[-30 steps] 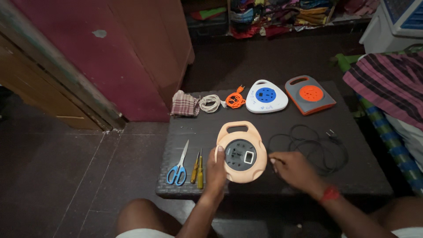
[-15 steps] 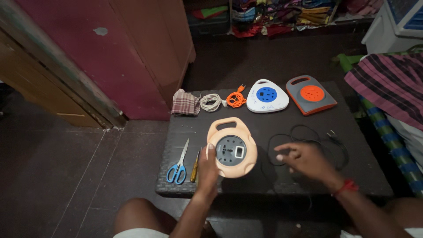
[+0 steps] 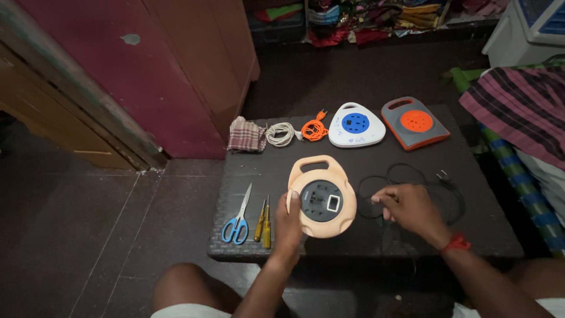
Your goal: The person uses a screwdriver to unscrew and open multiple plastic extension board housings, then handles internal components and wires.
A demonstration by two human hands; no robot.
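Head view, steeply down, near table (image 3: 412, 235)

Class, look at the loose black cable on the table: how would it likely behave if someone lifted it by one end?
The black cable lies in slack, uneven loops, so it would probably hang limp. Its thin strand suggests little weight. The plug at its far end might swing or snag as the right hand pulls it.

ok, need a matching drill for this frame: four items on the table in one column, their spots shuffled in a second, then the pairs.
Items:
1. scissors
2. checked cloth
3. peach cord reel
4. grey and orange cord reel

Places:
A. back right of the table
B. front left, beside two screwdrivers
C. back left corner
D. front middle, left hand on its edge

Pairs: 1-B, 2-C, 3-D, 4-A
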